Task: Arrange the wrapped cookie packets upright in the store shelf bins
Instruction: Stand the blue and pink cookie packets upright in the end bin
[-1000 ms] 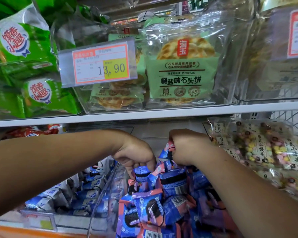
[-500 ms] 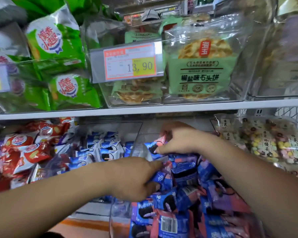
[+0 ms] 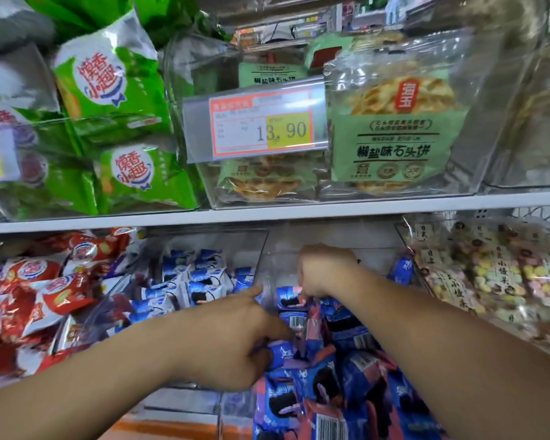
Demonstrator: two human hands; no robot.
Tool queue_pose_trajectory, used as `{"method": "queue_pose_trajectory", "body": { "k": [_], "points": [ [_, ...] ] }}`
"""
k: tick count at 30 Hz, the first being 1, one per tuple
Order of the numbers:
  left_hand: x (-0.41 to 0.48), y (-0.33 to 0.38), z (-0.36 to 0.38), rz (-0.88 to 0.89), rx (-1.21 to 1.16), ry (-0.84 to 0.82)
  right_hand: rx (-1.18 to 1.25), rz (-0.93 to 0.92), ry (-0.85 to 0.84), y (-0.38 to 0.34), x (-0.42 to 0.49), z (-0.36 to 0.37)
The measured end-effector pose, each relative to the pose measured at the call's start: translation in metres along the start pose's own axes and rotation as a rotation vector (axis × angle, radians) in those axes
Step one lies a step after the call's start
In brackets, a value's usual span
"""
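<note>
Several blue and pink wrapped cookie packets (image 3: 337,385) fill a clear plastic bin (image 3: 269,274) on the lower shelf. My left hand (image 3: 235,341) reaches into the front of the pile, forefinger stretched toward the bin's left wall, the other fingers curled round a blue packet (image 3: 281,355). My right hand (image 3: 323,273) is deeper in the bin, knuckles up, pinching the top of an upright blue packet (image 3: 291,301) at the back. The fingertips of both hands are partly hidden among the packets.
A neighbouring bin of blue-and-white packets (image 3: 197,281) sits to the left, red snack bags (image 3: 42,293) further left. Pastel candy bags (image 3: 489,271) lie to the right. The white upper shelf edge (image 3: 267,214) carries green bags and a price tag (image 3: 261,122) just above my hands.
The view has moved closer and lower. My left hand has slid forward into the front packets. My right hand has dropped a little onto the back packet.
</note>
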State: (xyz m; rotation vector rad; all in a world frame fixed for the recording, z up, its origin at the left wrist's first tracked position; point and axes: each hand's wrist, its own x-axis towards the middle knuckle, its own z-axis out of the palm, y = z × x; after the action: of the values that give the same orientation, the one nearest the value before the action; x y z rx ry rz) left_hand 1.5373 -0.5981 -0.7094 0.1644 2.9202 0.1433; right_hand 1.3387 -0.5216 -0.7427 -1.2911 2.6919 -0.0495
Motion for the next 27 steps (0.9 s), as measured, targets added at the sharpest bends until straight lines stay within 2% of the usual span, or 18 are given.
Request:
{"method": "queue_pose_trajectory", "body": {
  "k": [5,9,12,14,16,18,23,27],
  "points": [
    [0.006,-0.004,-0.005,-0.033,-0.094,0.018,-0.142,-0.020,0.054,-0.007,-0.001,0.005],
    [0.003,-0.010,-0.021,-0.116,-0.159,0.072,0.046,0.002,0.020,0.002,-0.009,-0.013],
    [0.018,-0.018,-0.036,-0.185,-0.069,0.184,0.179,-0.057,0.060,0.005,-0.024,-0.029],
    [0.040,-0.025,-0.041,-0.238,-0.024,0.175,0.273,-0.141,-0.036,0.000,-0.041,-0.029],
    [0.066,-0.027,-0.041,-0.246,-0.048,0.089,0.323,-0.190,-0.159,-0.001,-0.057,-0.022],
    [0.089,-0.024,-0.038,-0.223,-0.064,-0.036,0.295,-0.219,-0.212,0.005,-0.069,-0.017],
    [0.124,-0.020,-0.023,-0.312,-0.124,-0.373,0.301,-0.226,-0.144,0.027,-0.075,-0.018],
    [0.140,-0.018,-0.012,-0.341,-0.136,-0.457,0.290,-0.249,-0.179,0.030,-0.078,-0.019]
  ]
}}
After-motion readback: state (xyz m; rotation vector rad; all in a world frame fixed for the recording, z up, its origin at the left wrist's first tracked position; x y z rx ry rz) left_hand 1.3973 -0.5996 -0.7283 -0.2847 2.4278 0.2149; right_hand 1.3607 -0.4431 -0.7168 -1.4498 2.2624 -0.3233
